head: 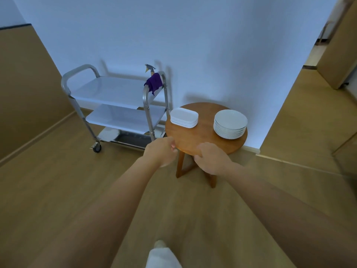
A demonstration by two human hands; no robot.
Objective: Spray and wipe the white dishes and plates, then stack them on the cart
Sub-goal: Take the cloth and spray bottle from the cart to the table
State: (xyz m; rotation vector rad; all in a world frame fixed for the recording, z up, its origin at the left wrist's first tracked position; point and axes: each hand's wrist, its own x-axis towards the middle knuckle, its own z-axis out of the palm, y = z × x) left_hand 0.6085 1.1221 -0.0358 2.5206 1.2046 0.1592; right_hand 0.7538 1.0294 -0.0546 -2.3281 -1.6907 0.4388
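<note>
Foot: a pale slipper [160, 246] at the bottom edge, on the wood floor [67, 190].
Left hand [161, 150]: at the table's near-left rim; fingers curled, tips by the edge; whether they grip it I cannot tell.
Right hand [211, 158]: fingers curled over the near rim of the table [201, 136], thumb below, gripping it.
Dishes [184, 118]: white rectangular stack on the table's left side, near the cart.
Plates [230, 123]: white round stack on the table's right side, apart from the dishes.
Cart [116, 105]: steel, three shelves, just left of the table, against the wall.
Cloth [153, 83]: purple, draped over the cart's right handle.
Sprayer [150, 68]: behind the cloth, only its head showing.
</note>
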